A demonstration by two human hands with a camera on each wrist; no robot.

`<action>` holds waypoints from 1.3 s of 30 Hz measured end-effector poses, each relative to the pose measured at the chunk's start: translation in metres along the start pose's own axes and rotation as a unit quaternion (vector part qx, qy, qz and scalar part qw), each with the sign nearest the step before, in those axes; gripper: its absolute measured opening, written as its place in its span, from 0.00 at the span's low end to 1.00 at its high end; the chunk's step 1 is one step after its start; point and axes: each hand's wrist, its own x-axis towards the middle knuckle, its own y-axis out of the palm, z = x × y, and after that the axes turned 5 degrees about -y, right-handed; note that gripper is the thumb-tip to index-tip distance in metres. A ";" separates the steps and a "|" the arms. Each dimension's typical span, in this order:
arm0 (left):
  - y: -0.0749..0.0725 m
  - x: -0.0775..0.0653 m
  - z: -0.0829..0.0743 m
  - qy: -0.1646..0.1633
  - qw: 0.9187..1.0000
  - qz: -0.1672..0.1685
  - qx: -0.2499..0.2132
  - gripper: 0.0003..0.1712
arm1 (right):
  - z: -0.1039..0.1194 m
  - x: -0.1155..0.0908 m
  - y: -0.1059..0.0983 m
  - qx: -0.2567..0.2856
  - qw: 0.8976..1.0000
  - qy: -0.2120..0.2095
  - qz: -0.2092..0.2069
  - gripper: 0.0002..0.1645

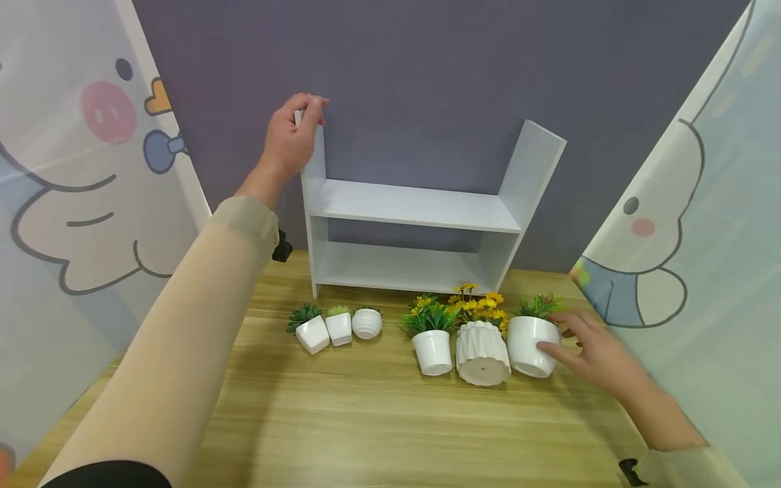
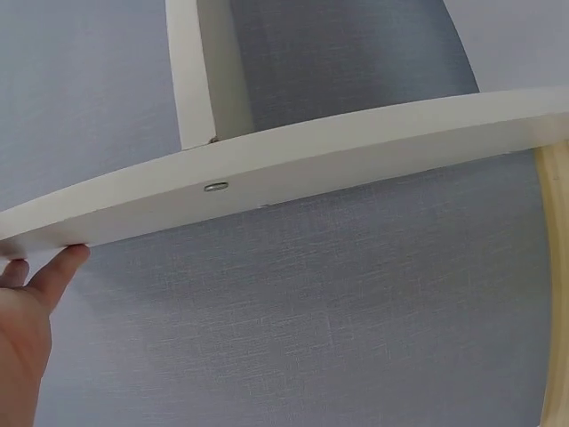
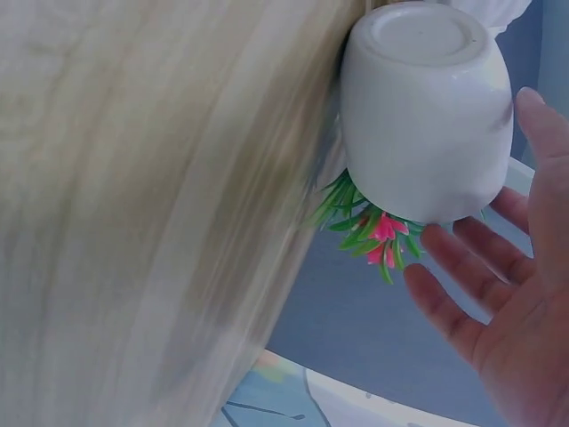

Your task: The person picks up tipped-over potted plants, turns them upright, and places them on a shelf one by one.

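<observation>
At the top of the left side panel of a white two-tier shelf [image 1: 421, 205], my left hand [image 1: 293, 132] grips the panel between thumb and fingers. The left wrist view has its fingertips [image 2: 73, 256] against the white side panel [image 2: 311, 173]. My right hand [image 1: 588, 349] is beside a round white flowerpot [image 1: 533, 342] lying on its side, base toward me. Its fingers are spread, with thumb and fingertips at the pot's wall and rim in the right wrist view. Green leaves with pink flowers [image 3: 384, 233] stick out of that pot.
Left of it lie a ribbed white pot [image 1: 482, 352] with yellow flowers and a smaller white pot [image 1: 433, 352] with green leaves. Several small white succulent pots [image 1: 339, 329] lie further left. All rest on the wooden table [image 1: 366, 420], before a grey wall [image 1: 421, 81].
</observation>
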 end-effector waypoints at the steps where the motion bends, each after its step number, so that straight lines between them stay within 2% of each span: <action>1: 0.001 0.000 -0.001 -0.001 1.000 -0.001 0.002 0.22 | 0.000 -0.001 0.001 -0.003 1.000 -0.006 -0.005 0.39; 9: 0.002 -0.001 -0.001 -0.003 1.000 -0.006 0.006 0.21 | -0.002 -0.006 0.008 -0.045 0.997 -0.038 -0.047 0.41; 15: 0.001 -0.003 -0.002 0.005 1.000 -0.011 0.008 0.19 | 0.001 -0.005 0.006 -0.046 0.998 -0.031 -0.029 0.40; 28: 0.002 -0.003 0.001 0.008 1.000 -0.017 0.009 0.19 | 0.002 -0.006 0.007 -0.033 0.997 -0.060 -0.024 0.37; 34: 0.004 -0.003 0.001 0.007 1.000 -0.019 0.011 0.18 | 0.005 -0.008 0.012 0.027 1.000 -0.009 0.007 0.43; 39: 0.004 -0.004 0.000 0.005 1.000 -0.020 0.013 0.18 | 0.009 -0.007 0.021 0.076 0.997 0.017 0.006 0.49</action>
